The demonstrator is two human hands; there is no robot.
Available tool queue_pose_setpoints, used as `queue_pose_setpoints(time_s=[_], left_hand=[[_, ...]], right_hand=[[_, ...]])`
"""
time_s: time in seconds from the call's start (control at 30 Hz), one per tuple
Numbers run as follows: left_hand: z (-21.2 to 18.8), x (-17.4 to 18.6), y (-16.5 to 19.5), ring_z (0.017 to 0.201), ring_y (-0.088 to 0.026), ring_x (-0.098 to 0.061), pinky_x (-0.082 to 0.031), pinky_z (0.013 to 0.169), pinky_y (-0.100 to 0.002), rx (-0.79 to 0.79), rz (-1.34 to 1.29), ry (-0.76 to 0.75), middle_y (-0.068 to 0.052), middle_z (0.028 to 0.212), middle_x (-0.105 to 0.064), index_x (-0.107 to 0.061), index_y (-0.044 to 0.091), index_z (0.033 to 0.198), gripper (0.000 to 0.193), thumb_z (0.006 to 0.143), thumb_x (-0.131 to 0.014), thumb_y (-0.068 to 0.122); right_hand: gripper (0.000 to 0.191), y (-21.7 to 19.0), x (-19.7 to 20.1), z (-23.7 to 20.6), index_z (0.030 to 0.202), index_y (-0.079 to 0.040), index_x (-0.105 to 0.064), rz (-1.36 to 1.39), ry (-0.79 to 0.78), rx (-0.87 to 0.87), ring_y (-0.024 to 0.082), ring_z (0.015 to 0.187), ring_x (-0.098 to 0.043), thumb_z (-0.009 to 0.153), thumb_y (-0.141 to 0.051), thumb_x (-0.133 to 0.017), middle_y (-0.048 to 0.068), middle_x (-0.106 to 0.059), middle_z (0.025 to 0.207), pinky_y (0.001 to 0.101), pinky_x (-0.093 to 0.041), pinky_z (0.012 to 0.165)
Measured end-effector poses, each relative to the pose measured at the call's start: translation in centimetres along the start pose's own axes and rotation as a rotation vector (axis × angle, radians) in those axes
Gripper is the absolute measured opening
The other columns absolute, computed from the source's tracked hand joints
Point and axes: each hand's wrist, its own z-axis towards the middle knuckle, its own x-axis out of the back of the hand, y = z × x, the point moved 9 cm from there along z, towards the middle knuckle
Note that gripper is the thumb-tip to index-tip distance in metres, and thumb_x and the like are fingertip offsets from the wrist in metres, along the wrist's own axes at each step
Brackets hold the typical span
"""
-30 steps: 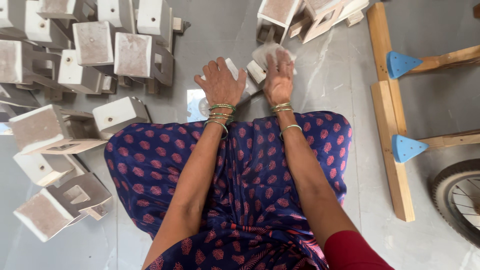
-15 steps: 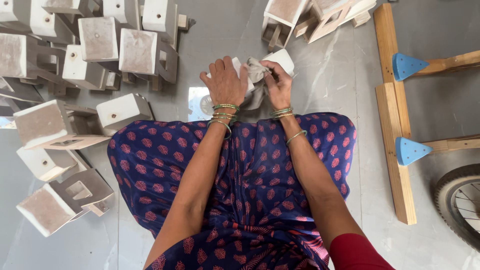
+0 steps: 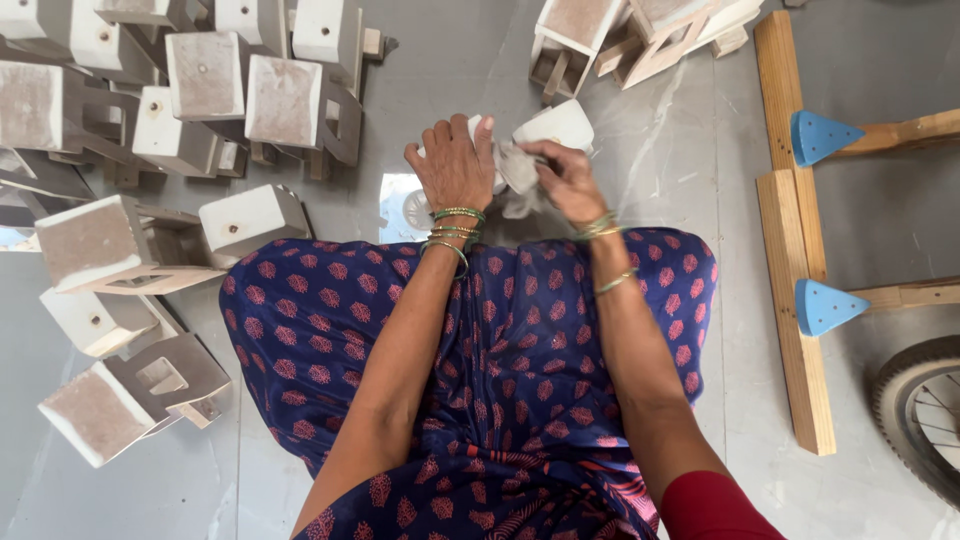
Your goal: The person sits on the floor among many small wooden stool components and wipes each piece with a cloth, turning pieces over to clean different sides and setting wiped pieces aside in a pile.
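Since earlier frame: our hands drawn closer together, white block lifted off floor and tilted. Left hand [image 3: 455, 165] closed around white block [image 3: 555, 128], held above knees, over grey floor [image 3: 680, 150]. Right hand [image 3: 572, 182] pinches grey cloth [image 3: 520, 170], pressed against block. Stock nearby: pile of similar blocks [image 3: 205, 75] at left, wooden frame [image 3: 795, 330] with blue wedges [image 3: 822, 135] at right, wheel [image 3: 925, 410] at corner.

The grey floor [image 3: 640, 130] carries scattered white blocks [image 3: 250, 215], wooden rails [image 3: 795, 310], perhaps a wheel [image 3: 925, 410].
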Motion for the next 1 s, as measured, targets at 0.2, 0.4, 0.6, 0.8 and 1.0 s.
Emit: queue_pose_setpoints(time_s=[0.2, 0.4, 0.6, 0.8, 1.0], left_hand=[[0.1, 0.2, 0.6, 0.096, -0.027, -0.055, -0.032, 0.096, -0.051, -0.108, -0.077, -0.043, -0.008, 0.098, -0.065, -0.067, 0.006, 0.111, 0.055, 0.107, -0.036, 0.051], [-0.1, -0.7, 0.8, 0.099, -0.028, -0.056, -0.032, 0.1, -0.051, -0.105, -0.024, -0.13, -0.01, 0.097, -0.065, -0.067, 0.007, 0.106, 0.051, 0.108, -0.038, 0.05], [0.2, 0.5, -0.3, 0.101, -0.028, -0.058, -0.027, 0.097, -0.063, 0.134, 0.053, 0.122, -0.011, 0.096, -0.065, -0.067, 0.005, 0.105, 0.05, 0.101, -0.046, 0.051], [0.3, 0.4, -1.1, 0.085, -0.032, -0.066, -0.028, 0.101, -0.071, -0.015, 0.03, -0.025, -0.012, 0.087, -0.069, -0.065, 0.004, 0.103, 0.041, 0.096, -0.057, 0.044], [-0.7, 0.0, -3.6, 0.092, -0.041, -0.064, -0.046, 0.081, -0.054, 0.015, -0.164, -0.11, -0.02, 0.09, -0.068, -0.062, 0.002, 0.098, 0.04, 0.101, -0.057, 0.042]], right_hand=[[0.036, -1.6, 1.1, 1.4, 0.133, 0.001, -0.065, 0.037, 0.202, 0.076, 0.011, 0.104, -0.066, 0.099, 0.004, -0.054, 0.006, -0.072, 0.116, 0.0246, -0.054, 0.095], [0.039, -3.9, -2.0, 0.8, 0.13, 0.0, -0.064, -0.203, 0.295, 0.062, 0.015, 0.099, -0.067, 0.091, -0.002, -0.065, 0.013, -0.072, 0.113, 0.0274, -0.055, 0.087], [0.04, -3.3, 0.6, -3.3, 0.129, 0.004, -0.065, -0.109, 0.558, 0.007, 0.018, 0.108, -0.068, 0.093, -0.011, -0.071, 0.015, -0.073, 0.117, 0.0305, -0.054, 0.099], [0.043, -2.5, -0.3, -3.3, 0.135, 0.006, -0.06, -0.034, 0.624, 0.097, 0.019, 0.12, -0.062, 0.098, -0.014, -0.068, 0.015, -0.065, 0.131, 0.0303, -0.049, 0.105], [0.033, -2.5, -3.0, -4.8, 0.123, 0.006, -0.062, -0.173, 0.721, 0.035, 0.018, 0.109, -0.062, 0.095, -0.009, -0.071, 0.014, -0.065, 0.117, 0.0316, -0.05, 0.099]])
